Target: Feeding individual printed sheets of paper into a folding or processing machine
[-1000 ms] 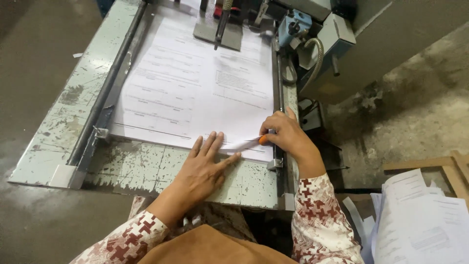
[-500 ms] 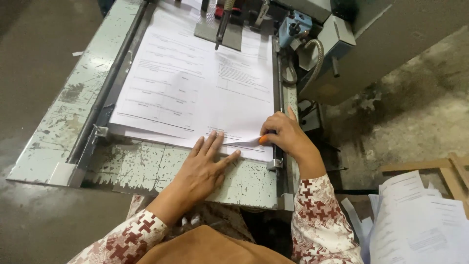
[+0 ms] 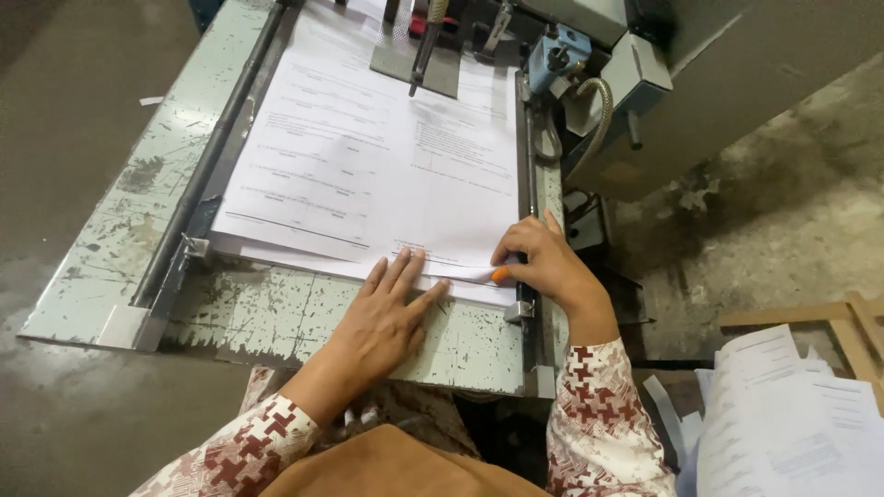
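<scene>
The stack of printed sheets (image 3: 368, 175) lies squared on the worn green feed table (image 3: 276, 317), between its side rails. Her left hand (image 3: 382, 317) presses flat, fingers spread, steadying the near edge, while the right hand (image 3: 543, 262) pinches the corner (lifting it, seemingly).

The print on the paper stack (image 3: 368, 175) is too small to read, and the stack's far end runs off the top edge. At its near corner, the right hand (image 3: 548, 262) hides most of an orange object (image 3: 499, 273). Right of the stack, loose sheets (image 3: 792, 423) are cut off by the edge
</scene>
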